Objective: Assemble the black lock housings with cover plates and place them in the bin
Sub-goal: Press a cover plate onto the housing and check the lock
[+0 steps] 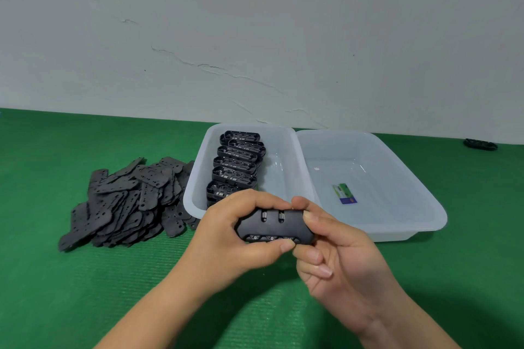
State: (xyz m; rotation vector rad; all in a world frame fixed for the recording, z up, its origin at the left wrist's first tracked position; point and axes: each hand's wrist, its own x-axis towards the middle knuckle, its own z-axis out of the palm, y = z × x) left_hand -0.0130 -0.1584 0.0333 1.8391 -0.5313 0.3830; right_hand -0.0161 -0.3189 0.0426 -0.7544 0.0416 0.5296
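Both hands, left hand [226, 232] and right hand [334, 252], clamp lock housing [273, 225]. Left bin [195, 178]: row of housings [235, 164]. Right bin [419, 187]: small card [344, 193].

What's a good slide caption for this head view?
Both hands hold a black lock housing before two bins.

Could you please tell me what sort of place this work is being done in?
Probably a small manual assembly bench. A heap of black cover plates lies on a green mat, a translucent bin holds a row of lock housings, and both hands grip one lock housing.
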